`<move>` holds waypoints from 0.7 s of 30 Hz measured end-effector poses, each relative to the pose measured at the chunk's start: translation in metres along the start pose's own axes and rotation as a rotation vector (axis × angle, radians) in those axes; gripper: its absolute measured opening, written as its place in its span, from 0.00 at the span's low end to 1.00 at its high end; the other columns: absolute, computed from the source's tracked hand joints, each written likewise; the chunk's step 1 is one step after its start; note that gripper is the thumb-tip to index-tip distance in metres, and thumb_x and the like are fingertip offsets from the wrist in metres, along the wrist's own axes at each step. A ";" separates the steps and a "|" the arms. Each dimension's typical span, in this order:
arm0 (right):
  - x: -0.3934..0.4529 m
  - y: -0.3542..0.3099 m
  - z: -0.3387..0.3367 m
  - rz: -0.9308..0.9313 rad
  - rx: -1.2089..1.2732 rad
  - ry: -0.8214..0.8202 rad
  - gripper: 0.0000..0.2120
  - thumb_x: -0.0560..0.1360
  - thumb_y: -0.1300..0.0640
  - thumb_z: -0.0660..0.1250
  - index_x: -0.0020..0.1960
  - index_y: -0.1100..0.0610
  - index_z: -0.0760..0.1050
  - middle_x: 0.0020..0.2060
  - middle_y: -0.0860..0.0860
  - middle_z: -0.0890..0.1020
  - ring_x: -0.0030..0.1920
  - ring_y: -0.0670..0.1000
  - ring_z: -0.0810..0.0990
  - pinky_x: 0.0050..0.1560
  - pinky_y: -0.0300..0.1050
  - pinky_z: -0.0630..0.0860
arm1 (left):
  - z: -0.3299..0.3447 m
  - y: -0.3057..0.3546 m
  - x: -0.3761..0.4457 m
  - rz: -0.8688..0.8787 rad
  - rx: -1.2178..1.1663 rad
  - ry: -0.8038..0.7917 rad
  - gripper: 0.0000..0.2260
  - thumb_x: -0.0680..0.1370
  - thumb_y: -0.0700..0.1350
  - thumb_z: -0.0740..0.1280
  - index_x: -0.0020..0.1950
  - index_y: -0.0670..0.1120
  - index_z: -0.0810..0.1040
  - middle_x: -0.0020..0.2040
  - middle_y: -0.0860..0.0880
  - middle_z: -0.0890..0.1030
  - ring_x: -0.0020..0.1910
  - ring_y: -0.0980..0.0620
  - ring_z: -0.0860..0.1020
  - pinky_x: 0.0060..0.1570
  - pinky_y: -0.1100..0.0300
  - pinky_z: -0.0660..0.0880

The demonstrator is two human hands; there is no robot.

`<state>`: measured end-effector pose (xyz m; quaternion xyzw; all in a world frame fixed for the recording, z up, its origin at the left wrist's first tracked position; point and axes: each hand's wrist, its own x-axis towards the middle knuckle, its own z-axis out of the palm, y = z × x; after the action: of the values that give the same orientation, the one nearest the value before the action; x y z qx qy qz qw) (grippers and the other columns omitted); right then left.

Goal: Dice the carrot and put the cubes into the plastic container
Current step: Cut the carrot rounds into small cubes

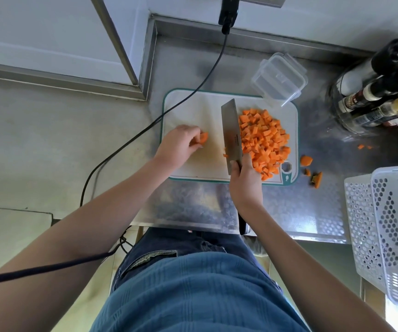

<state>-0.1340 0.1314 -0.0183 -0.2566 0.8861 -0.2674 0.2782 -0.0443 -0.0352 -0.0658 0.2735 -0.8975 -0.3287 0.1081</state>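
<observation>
Carrot cubes (264,137) lie heaped on the cutting board (193,109) beside the cleaver (231,133), gripped by the right hand (244,183). The left hand (178,146) pinches a carrot piece (35,137). The plastic container (278,79) stands behind.

We cannot see the knife (232,133) handle inside the right grip (246,185), and the white basket (389,226) further right is cropped by the edge.

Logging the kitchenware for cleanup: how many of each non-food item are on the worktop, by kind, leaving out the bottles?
Cutting board: 1
Knife: 1
Plastic container: 1
White basket: 2
Total: 5
</observation>
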 end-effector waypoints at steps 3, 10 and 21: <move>0.001 -0.001 0.001 -0.012 -0.004 0.013 0.04 0.82 0.57 0.54 0.51 0.58 0.63 0.34 0.53 0.72 0.34 0.56 0.73 0.30 0.45 0.68 | 0.001 0.001 -0.002 -0.023 0.024 0.009 0.10 0.70 0.39 0.73 0.44 0.39 0.74 0.41 0.43 0.80 0.41 0.44 0.77 0.38 0.54 0.72; 0.007 -0.003 -0.005 -0.064 0.015 0.041 0.06 0.82 0.56 0.54 0.52 0.60 0.64 0.32 0.51 0.72 0.30 0.54 0.71 0.28 0.44 0.63 | 0.002 0.009 -0.002 0.145 0.160 0.087 0.19 0.73 0.41 0.67 0.64 0.41 0.74 0.61 0.43 0.78 0.61 0.43 0.74 0.60 0.50 0.72; 0.009 0.006 -0.027 0.013 0.123 0.203 0.07 0.82 0.56 0.55 0.47 0.58 0.62 0.31 0.48 0.72 0.29 0.48 0.70 0.27 0.44 0.65 | 0.033 0.034 -0.026 0.423 0.344 -0.166 0.22 0.78 0.42 0.58 0.72 0.42 0.65 0.72 0.44 0.67 0.74 0.46 0.58 0.73 0.52 0.51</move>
<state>-0.1591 0.1395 -0.0059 -0.2050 0.8933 -0.3442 0.2038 -0.0495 0.0184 -0.0686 0.0667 -0.9830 -0.1631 0.0522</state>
